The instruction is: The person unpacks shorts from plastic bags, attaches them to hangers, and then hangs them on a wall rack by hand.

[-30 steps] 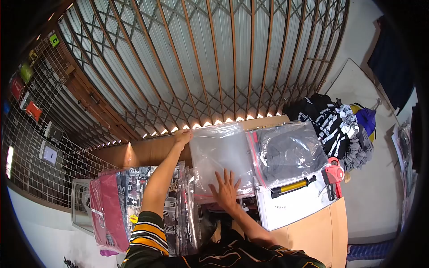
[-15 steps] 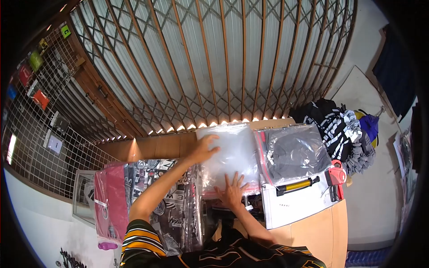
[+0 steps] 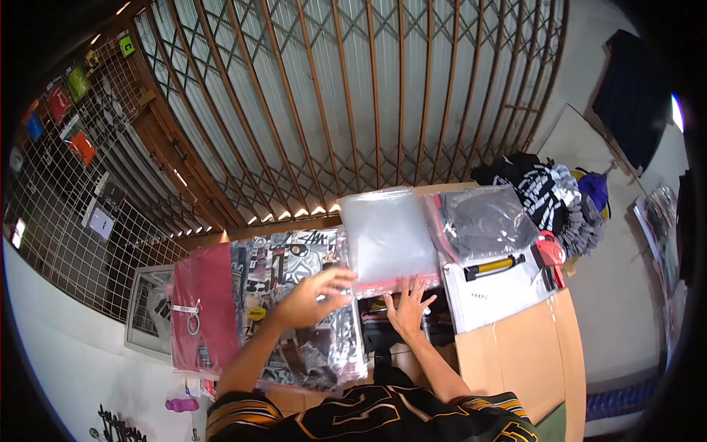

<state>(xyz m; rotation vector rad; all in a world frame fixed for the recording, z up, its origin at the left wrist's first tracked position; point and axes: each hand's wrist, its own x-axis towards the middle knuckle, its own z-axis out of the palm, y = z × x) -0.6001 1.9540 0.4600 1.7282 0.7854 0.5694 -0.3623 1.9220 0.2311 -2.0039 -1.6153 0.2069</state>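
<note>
A stack of clear plastic bags (image 3: pixel 389 232) with a red edge strip lies in the middle of the table. My right hand (image 3: pixel 409 313) has its fingers spread over the near red edge of the bags. Just left of the stack, my left hand (image 3: pixel 315 297) hovers above the black-and-white patterned packages (image 3: pixel 294 254), its fingers apart and slightly blurred. A maroon bagged garment (image 3: pixel 202 313) lies at the far left of the table. Dark items partly show in the opening below my right hand.
Right of the bags are a bagged dark garment (image 3: pixel 487 225), a black-and-yellow tool (image 3: pixel 495 266), white paper (image 3: pixel 490 298) and a red tape dispenser (image 3: pixel 550 254). Striped clothing (image 3: pixel 552 195) is heaped at the back right. A folding metal gate (image 3: pixel 353 110) stands behind the table.
My left hand has moved off the clear bags, toward me and left over the patterned packages. My right hand remains at the bags' near edge. The view has shifted.
</note>
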